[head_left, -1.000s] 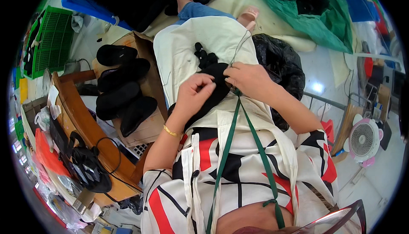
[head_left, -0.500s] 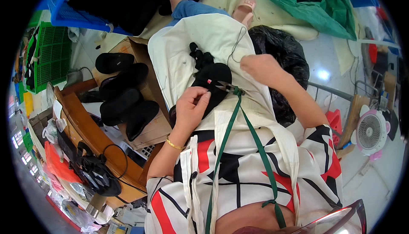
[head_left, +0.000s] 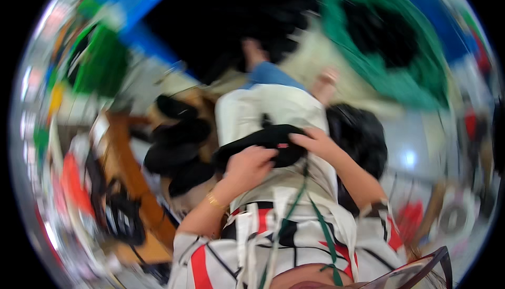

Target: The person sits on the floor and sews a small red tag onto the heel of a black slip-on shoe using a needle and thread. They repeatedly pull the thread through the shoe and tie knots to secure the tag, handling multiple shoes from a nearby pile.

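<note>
A black shoe (head_left: pixel 258 139) with a small red tag lies crosswise over the off-white apron (head_left: pixel 279 95) on my lap. My left hand (head_left: pixel 251 163) is closed on its near side, fingers curled over the edge. At its right end my right hand (head_left: pixel 316 144) grips it, thumb and fingers pressed together. A green cord (head_left: pixel 301 191) runs from my neck down towards the shoe; the snips seen earlier on its end do not show. A small dark piece (head_left: pixel 265 119) sits beyond the shoe on the apron. Motion blurs the whole picture.
Several black shoes (head_left: pixel 179 141) sit in a cardboard box to my left, beside a wooden drawer unit (head_left: pixel 126 168). A black bag (head_left: pixel 360 136) stands at my right. Ahead are a blue crate (head_left: pixel 142 41) of black items and a green sack (head_left: pixel 336 41); a fan (head_left: pixel 455 215) is far right.
My right hand has come in from the right, off the thread it was near, onto the shoe. The shoe has turned crosswise. The whole view has shifted as my head tilted up.
</note>
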{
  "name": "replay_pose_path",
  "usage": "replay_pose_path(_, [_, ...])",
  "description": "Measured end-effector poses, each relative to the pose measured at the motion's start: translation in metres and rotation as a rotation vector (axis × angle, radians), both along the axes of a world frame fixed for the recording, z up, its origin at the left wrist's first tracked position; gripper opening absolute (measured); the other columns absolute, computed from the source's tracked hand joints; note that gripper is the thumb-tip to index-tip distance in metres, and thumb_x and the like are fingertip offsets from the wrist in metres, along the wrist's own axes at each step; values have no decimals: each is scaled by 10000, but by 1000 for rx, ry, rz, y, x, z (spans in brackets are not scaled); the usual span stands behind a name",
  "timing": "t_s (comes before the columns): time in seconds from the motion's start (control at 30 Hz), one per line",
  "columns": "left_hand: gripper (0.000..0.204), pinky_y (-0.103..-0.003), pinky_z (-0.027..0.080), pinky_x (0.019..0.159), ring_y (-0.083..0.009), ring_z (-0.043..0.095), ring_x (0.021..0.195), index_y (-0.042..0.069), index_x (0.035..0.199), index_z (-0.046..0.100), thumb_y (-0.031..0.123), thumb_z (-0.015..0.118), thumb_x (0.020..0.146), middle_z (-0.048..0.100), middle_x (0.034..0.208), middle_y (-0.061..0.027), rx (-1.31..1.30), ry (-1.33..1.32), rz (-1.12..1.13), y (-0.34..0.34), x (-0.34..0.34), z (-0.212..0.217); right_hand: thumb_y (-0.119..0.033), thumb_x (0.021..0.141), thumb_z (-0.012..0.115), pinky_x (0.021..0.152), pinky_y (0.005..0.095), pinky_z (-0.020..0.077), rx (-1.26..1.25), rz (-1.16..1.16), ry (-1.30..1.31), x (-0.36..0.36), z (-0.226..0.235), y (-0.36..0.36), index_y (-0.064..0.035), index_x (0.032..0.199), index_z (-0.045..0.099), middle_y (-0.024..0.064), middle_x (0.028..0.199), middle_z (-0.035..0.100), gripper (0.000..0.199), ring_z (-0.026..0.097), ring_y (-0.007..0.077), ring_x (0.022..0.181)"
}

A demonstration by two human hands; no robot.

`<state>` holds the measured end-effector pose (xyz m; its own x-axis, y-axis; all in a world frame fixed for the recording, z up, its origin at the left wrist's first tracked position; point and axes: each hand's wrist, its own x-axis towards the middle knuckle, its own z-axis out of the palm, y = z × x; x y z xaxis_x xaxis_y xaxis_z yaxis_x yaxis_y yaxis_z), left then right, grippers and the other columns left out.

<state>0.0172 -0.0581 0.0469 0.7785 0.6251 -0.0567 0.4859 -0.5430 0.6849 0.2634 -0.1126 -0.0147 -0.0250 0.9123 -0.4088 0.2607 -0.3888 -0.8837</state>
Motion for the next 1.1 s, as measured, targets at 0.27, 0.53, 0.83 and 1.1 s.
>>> replay_pose_path(0.27, [77, -350, 519, 703, -276, 634, 804, 53, 898, 700, 86, 718, 831, 666, 875, -80, 106, -575, 233, -3, -5, -9, -230, 979, 608, 852, 305, 526, 429, -966, 438, 219, 16, -6, 4, 1295, 577, 67, 973, 666, 395, 629, 146, 863])
replay_pose_path(0.53, [123, -382, 501, 677, -309, 627, 769, 42, 854, 682, 166, 685, 851, 638, 819, -116, -238, -571, 387, -5, -6, -44, -37, 925, 603, 762, 252, 491, 162, -158, 25, -6, -9, -18, -3, 1305, 505, 50, 817, 663, 394, 609, 122, 751])
replay_pose_path(0.83, [128, -305, 477, 636, -185, 603, 705, 13, 872, 677, 137, 701, 890, 625, 793, -91, 122, -661, 540, 90, -65, -4, -197, 847, 706, 656, 414, 525, 428, 717, -746, -65, -3, -7, -95, 929, 721, 116, 851, 666, 131, 657, 337, 737])
replay_pose_path(1.1, [294, -211, 443, 591, -61, 524, 626, 47, 805, 598, 246, 565, 1020, 588, 714, -4, -347, -1403, 838, 141, -143, 42, -199, 843, 724, 679, 394, 509, 739, 658, -617, -113, 109, 112, -61, 980, 701, 125, 888, 664, 195, 647, 314, 804])
